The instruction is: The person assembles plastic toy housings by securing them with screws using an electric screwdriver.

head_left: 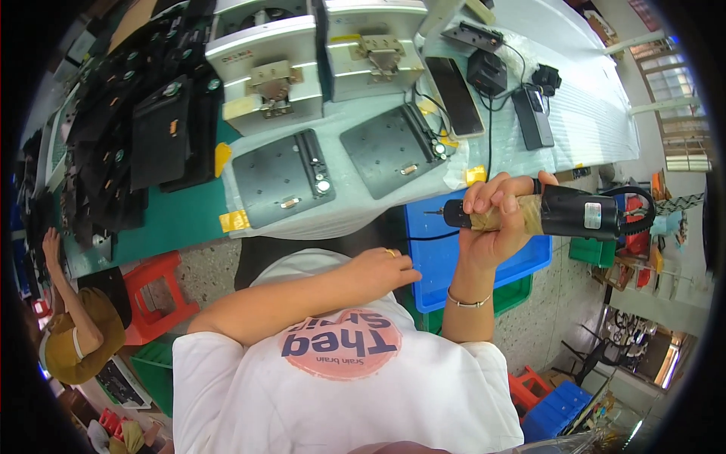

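Observation:
An electric screwdriver (578,213), black with tan tape around its grip, is held level by my right hand (503,212). The fingers wrap the taped part, and the thin bit points left. My left hand (378,272) rests against my body below the table edge, its fingers curled in and nothing visible in them. Beyond the hands, two flat black plates lie on white foam sheeting: a left plate (268,178) and a right plate (382,147). Each carries a small connector and a round silvery part along one side.
Two metal fixtures with clamps, left (272,91) and right (374,57), stand behind the plates. Dark parts (113,129) pile up at left. A phone (455,94) and a black adapter (486,72) with cables lie at right. A blue tray (439,272) sits under the screwdriver. Another person's arm (72,295) shows at far left.

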### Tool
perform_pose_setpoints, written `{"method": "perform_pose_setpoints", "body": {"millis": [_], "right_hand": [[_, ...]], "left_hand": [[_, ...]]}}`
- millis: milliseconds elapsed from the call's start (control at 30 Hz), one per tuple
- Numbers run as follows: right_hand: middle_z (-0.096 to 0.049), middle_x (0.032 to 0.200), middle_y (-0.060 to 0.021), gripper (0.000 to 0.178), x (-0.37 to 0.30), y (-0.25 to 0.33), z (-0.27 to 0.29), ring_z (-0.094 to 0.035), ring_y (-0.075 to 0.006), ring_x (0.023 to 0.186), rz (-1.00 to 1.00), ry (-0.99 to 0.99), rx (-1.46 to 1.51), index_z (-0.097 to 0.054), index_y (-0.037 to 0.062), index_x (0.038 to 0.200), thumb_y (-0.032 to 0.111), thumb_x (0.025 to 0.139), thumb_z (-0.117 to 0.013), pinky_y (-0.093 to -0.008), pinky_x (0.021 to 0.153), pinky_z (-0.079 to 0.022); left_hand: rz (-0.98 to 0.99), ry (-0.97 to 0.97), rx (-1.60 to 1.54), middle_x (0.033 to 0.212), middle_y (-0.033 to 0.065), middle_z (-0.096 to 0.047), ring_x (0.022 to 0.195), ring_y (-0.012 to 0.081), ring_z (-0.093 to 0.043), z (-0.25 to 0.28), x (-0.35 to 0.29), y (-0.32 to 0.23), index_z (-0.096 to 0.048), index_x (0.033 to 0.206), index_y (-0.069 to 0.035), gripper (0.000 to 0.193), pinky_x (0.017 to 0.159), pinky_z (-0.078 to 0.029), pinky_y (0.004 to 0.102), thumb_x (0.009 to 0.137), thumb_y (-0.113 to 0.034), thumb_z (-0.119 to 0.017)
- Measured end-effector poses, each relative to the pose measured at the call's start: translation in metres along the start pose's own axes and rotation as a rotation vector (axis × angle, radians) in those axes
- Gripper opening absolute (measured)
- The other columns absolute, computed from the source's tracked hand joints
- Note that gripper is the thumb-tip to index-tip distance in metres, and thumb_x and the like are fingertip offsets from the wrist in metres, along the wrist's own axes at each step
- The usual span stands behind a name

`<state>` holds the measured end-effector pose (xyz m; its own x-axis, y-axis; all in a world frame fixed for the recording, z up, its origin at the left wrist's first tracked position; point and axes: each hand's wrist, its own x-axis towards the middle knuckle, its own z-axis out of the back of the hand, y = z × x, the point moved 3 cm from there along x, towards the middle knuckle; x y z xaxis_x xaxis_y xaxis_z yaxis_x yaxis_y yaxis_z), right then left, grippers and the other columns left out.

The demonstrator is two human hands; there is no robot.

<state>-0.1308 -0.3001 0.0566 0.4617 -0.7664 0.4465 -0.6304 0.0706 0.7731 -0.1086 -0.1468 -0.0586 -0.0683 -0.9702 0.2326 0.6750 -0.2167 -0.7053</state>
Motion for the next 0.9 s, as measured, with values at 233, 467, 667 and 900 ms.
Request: {"method": "perform_pose_setpoints", "body": {"millis": [233, 467, 667, 900], "right_hand": [[-0.048, 0.074, -0.0056, 0.056, 0.006, 0.0, -0.041, -0.049, -0.0154, 0.054, 0.0, 0.085, 0.075, -0.029, 0.0021, 0.134, 0.005, 0.085, -0.057, -0.0301, 0.045, -0.047], [-0.048, 0.077, -0.0057, 0.055, 0.043, -0.004, -0.074, -0.05, -0.0155, 0.058, 0.155, 0.153, 0.145, -0.028, 0.0033, 0.134, 0.003, 0.086, -0.055, -0.0305, 0.047, -0.048], [-0.052, 0.078, -0.007, 0.061, 0.087, -0.021, -0.106, -0.053, -0.0167, 0.058, 0.307, 0.207, 0.116, -0.028, 0.0038, 0.134, -0.007, 0.083, -0.059, -0.0332, 0.052, -0.052], [-0.054, 0.074, -0.0083, 0.056, 0.113, -0.05, -0.115, -0.055, -0.0162, 0.055, 0.314, 0.254, -0.059, -0.032, 0.0037, 0.134, -0.004, 0.086, -0.059, -0.0328, 0.052, -0.052]], "left_hand": [[-0.11, -0.279, 0.131, 0.077, 0.0013, -0.059, 0.079, 0.019, -0.06, 0.079, -0.014, -0.014, -0.06, 0.079, -0.011, 0.013, 0.065, -0.048, 0.0334, 0.079, -0.02, -0.069], [0.001, -0.623, 0.392, 0.095, 0.0004, -0.061, 0.084, 0.0181, -0.057, 0.115, -0.03, 0.004, -0.067, 0.091, -0.011, 0.024, 0.072, -0.045, 0.0333, 0.071, -0.014, -0.079], [0.137, -0.52, 0.555, 0.112, 0.0027, -0.057, 0.105, 0.0187, -0.055, 0.108, -0.008, 0.01, -0.064, 0.106, -0.014, 0.039, 0.095, -0.035, 0.0451, 0.07, -0.022, -0.078], [0.279, -0.457, 0.668, 0.12, 0.0045, -0.055, 0.114, 0.0185, -0.053, 0.097, 0.005, 0.024, -0.059, 0.118, -0.014, 0.054, 0.106, -0.02, 0.0554, 0.07, -0.032, -0.077]]}}
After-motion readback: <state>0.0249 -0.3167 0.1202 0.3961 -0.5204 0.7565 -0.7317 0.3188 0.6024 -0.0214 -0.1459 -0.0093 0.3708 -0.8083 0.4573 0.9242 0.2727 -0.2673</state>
